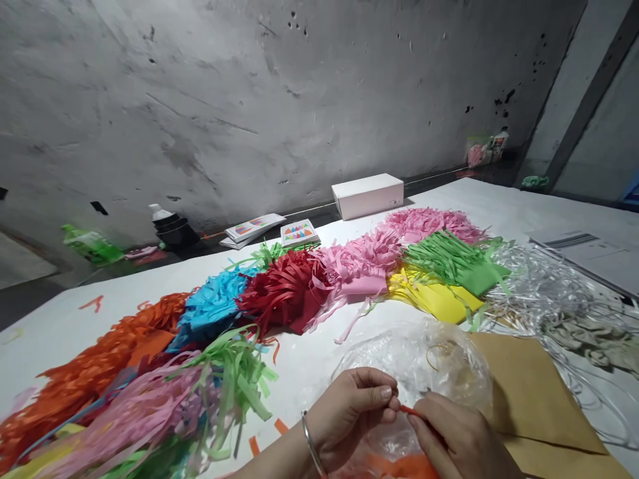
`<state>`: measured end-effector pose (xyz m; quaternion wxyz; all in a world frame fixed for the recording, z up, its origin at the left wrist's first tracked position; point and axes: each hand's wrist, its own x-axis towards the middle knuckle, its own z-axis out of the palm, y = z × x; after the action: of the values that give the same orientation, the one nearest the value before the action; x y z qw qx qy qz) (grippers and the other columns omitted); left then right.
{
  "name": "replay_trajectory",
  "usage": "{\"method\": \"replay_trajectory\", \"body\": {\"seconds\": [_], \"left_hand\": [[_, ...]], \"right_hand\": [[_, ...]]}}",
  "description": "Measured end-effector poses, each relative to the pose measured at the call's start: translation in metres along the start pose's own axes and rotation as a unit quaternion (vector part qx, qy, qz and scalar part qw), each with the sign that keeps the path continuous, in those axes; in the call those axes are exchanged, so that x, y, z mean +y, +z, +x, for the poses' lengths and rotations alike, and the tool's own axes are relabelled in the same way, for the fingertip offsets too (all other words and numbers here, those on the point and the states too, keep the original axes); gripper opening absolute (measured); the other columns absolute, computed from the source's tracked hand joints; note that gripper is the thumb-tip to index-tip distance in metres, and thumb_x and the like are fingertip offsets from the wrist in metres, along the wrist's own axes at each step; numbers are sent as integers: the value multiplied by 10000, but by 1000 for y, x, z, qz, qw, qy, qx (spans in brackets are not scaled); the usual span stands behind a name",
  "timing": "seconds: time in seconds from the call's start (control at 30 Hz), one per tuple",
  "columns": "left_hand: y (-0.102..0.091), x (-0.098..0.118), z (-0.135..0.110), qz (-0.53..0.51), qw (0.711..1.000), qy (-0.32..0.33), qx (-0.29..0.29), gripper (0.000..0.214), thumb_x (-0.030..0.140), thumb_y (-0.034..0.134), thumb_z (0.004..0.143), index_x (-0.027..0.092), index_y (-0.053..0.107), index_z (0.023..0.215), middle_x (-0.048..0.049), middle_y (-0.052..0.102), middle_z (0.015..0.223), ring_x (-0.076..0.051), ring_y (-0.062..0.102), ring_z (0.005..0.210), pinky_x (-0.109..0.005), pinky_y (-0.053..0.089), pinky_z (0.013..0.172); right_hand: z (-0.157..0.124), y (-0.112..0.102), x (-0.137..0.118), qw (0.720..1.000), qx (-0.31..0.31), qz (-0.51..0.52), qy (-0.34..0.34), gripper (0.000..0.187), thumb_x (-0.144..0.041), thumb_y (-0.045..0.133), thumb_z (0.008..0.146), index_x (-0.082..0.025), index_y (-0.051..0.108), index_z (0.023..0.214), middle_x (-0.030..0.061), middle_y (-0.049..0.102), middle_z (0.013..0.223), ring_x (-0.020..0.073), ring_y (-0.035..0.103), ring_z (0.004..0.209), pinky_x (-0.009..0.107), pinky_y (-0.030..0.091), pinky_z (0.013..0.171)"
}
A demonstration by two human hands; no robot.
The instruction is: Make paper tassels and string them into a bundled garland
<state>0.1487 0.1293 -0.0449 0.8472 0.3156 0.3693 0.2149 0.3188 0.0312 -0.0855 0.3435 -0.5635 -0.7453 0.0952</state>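
Observation:
My left hand (349,406), a silver bangle on its wrist, pinches one end of a thin twisted orange paper strip (408,410). The fingertips of my right hand (459,432) are closed on the other end, close by. Below the hands, more orange paper (402,466) shows at the bottom edge, partly covered by my right hand; whether it joins the strip I cannot tell. Just behind the fingers lies a crumpled clear plastic bag (414,352). A brown paper envelope (534,386) lies to the right, partly under the bag.
Fringed paper tassels run across the white table: orange (114,346), blue (214,299), red (289,286), pink (364,259), green (449,259), yellow (434,296). Silver cord (539,286) lies tangled at right. Against the wall stand a white box (369,197) and printed cards (299,233).

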Motion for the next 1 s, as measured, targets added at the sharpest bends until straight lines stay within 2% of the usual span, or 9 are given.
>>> {"method": "replay_trajectory", "body": {"seconds": [0.3,0.5,0.7,0.83,1.0], "left_hand": [[3,-2,-8,14,999,10,27,313,199,937,494,80,738,704,-57,683,562,-105,608,514,-193,436,576],[5,-6,-8,13,999,26,33,299,207,935,498,86,733,682,-45,674,551,-98,598,509,-188,429,560],[7,-8,-11,23,998,36,47,348,245,962,487,94,747,716,-63,710,607,-121,635,549,-216,472,593],[11,-11,-12,37,994,81,70,358,243,970,460,101,753,705,-46,705,604,-134,640,573,-239,482,614],[13,-12,-13,73,988,109,74,333,279,960,494,100,756,688,-44,696,573,-125,611,551,-242,464,598]], "right_hand": [[0,-2,-2,1000,-11,-8,-5,285,-192,382,1015,-218,574,805,6,626,709,131,623,621,224,425,581],[1,-5,-6,1000,10,6,-1,279,-191,401,1012,-212,599,816,8,618,700,138,622,618,228,451,591],[4,-4,-9,998,55,30,-18,289,-208,368,1029,-198,656,1029,48,695,779,157,680,672,231,513,631],[4,-1,-10,998,45,32,-18,294,-205,377,1028,-200,663,960,47,698,774,152,685,688,224,518,653],[3,-1,-13,998,47,32,-26,319,-179,376,1020,-197,654,864,46,688,751,147,679,692,225,510,665]]}}
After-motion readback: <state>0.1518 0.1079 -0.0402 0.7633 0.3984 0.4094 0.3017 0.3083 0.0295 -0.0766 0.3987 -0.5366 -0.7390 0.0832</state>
